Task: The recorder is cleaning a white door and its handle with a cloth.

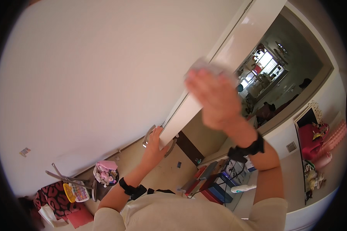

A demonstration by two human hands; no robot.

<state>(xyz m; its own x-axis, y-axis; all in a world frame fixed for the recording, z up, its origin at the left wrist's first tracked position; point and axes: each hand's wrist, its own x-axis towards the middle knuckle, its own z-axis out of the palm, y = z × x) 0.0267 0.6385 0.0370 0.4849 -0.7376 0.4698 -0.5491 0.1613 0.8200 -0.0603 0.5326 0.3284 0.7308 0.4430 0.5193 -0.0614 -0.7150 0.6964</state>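
Observation:
A white door (179, 117) stands edge-on, its narrow edge running from near my body up to the upper right. My left hand (155, 143) grips the door's edge beside the metal handle (147, 135), with fingers closed round it. Higher up, my right hand (216, 96) presses a pale, greyish cloth (201, 63) against the door's edge. That hand and the cloth are smeared by motion. Part of the cloth lies hidden under my fingers.
Right of the door is a framed glass pane (297, 57) with reflections. Books (216, 190) stand low in front. A pink item (107, 171) on a stool and a patterned black-and-red cloth (54, 202) lie at lower left. A red bag (310, 140) is at far right.

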